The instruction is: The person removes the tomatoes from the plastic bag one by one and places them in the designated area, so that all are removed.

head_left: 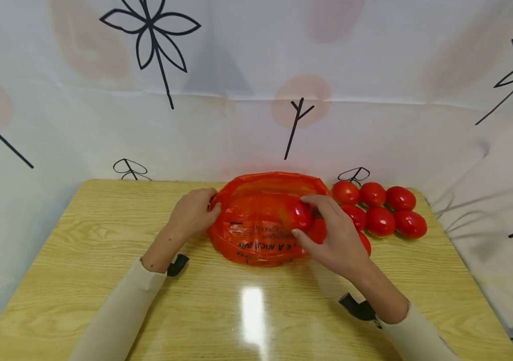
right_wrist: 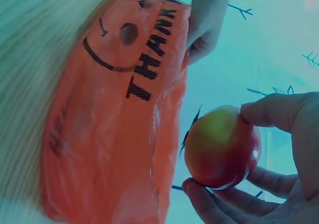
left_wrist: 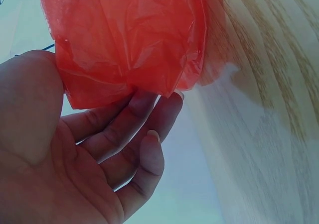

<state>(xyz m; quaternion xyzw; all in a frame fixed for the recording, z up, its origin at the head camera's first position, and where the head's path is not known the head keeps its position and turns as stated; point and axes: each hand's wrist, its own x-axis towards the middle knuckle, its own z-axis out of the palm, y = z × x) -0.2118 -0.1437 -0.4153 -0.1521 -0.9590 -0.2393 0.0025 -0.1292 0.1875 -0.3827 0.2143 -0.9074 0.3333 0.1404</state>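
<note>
A red plastic bag (head_left: pixel 256 250) with black lettering lies on the table with its mouth spread wide. My left hand (head_left: pixel 193 213) grips the bag's left rim; in the left wrist view the thumb (left_wrist: pixel 25 104) is on one side of the plastic and fingers on the other. My right hand (head_left: pixel 335 240) pinches a tomato (head_left: pixel 298 214) between thumb and fingertips over the bag's right part. In the right wrist view that tomato (right_wrist: pixel 222 147) is red with a yellow patch and a dark leafy stem end, beside the bag's edge. The bag's printed face (right_wrist: pixel 129 35) shows "THANK".
Several more tomatoes (head_left: pixel 380 221) sit in rows at the table's back right, some partly behind my right hand. A patterned white cloth (head_left: pixel 238 135) hangs behind the wooden table (head_left: pixel 202 311). Black straps (head_left: pixel 357 307) show at both wrists.
</note>
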